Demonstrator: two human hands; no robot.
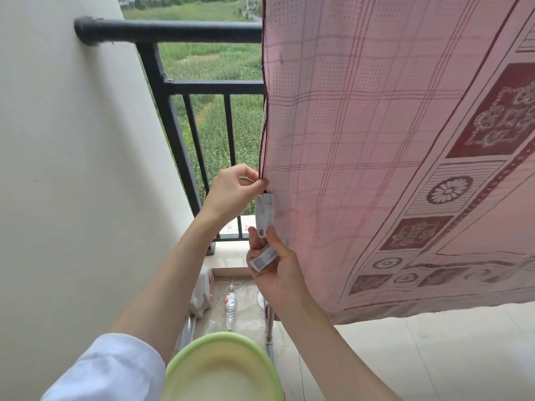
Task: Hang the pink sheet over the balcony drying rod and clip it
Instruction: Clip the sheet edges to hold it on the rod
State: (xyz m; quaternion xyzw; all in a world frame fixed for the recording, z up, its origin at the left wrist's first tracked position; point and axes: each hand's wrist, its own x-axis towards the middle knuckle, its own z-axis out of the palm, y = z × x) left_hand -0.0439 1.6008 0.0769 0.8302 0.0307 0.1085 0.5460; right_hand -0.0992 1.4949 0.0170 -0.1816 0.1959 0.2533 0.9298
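Observation:
The pink patterned sheet (pixel 376 140) hangs down across the right of the view, its top out of frame. My left hand (pixel 231 189) pinches the sheet's left hem between thumb and fingers. Just below that pinch a white clip (pixel 265 212) sits on the hem, and the fingertips of my right hand (pixel 275 267) hold its lower end. A second white clip (pixel 262 259) lies in the same hand's palm. The drying rod is hidden above the frame.
A black balcony railing (pixel 173 31) runs from the cream wall (pixel 72 169) on the left behind the sheet. A green basin (pixel 220 369) sits below my arms. A plastic bottle (pixel 230 305) and a white jug (pixel 202 290) lie on the floor by the railing.

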